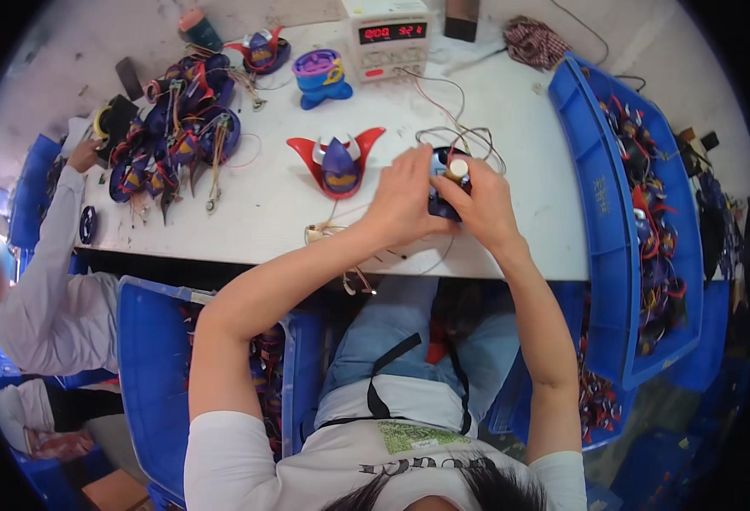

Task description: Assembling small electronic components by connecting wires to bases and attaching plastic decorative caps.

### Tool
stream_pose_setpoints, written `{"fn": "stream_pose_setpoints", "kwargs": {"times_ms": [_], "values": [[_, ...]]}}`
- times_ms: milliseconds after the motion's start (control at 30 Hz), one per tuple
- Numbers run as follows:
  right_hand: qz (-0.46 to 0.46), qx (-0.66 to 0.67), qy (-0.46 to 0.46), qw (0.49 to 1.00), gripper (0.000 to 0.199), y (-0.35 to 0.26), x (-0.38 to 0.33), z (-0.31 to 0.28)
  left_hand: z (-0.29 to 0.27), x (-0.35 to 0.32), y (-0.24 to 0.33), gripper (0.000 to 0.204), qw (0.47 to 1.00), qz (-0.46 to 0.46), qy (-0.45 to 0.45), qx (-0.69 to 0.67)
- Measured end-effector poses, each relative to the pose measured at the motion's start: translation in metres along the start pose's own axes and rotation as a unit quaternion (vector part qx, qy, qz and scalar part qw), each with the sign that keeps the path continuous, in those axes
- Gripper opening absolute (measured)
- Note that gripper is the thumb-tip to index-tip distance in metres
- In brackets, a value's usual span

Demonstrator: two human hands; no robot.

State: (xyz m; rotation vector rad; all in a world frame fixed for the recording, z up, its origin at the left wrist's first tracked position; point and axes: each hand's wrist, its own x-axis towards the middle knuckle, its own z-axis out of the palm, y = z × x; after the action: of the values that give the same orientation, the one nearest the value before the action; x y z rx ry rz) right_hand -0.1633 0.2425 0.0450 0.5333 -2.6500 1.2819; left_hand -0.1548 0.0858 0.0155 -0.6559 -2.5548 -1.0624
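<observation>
A dark blue rounded part (445, 205) lies between my two hands on the white table, with a small cream-coloured round piece on top. My left hand (405, 198) wraps its left side, fingers closed. From the right, my right hand (485, 207) grips it, its thumb across the top near the cream piece (457, 169). The fingers hide much of the part. To the left of my hands sits a purple toy head (341, 168) with white horns and a flared red collar. Thin wires with small connectors (315, 232) trail from below it toward the table edge.
A power supply (389, 44) with a lit red display and leads stands behind, beside a blue-purple toy (321, 78). Wired toy heads pile up (183, 128) at the left, where a co-worker's hand (83, 155) reaches. Blue bins stand at right (596, 230) and lower left (149, 366).
</observation>
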Motion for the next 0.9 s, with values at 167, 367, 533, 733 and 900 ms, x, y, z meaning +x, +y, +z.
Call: {"fn": "stream_pose_setpoints", "kwargs": {"times_ms": [167, 367, 533, 733, 900], "values": [[-0.075, -0.039, 0.021, 0.996, 0.02, 0.012, 0.0, 0.008, 0.021, 0.002, -0.013, 0.104, 0.999, -0.008, 0.04, -0.011], [-0.168, -0.025, 0.125, 0.977, 0.014, 0.01, -0.019, 0.001, 0.025, -0.005, -0.022, 0.107, 0.998, -0.013, 0.054, -0.023], [0.024, -0.021, 0.196, 0.98, 0.02, 0.026, -0.011, -0.059, 0.006, -0.007, -0.006, 0.102, 0.999, 0.017, 0.045, -0.02], [0.111, -0.088, 0.134, 0.981, 0.026, 0.072, -0.008, -0.072, -0.065, -0.062, -0.014, 0.082, 0.986, -0.053, 0.16, -0.003], [0.117, -0.096, 0.209, 0.966, 0.033, 0.056, -0.015, -0.063, -0.095, -0.067, -0.067, 0.073, 0.925, -0.313, 0.186, -0.112]]}}
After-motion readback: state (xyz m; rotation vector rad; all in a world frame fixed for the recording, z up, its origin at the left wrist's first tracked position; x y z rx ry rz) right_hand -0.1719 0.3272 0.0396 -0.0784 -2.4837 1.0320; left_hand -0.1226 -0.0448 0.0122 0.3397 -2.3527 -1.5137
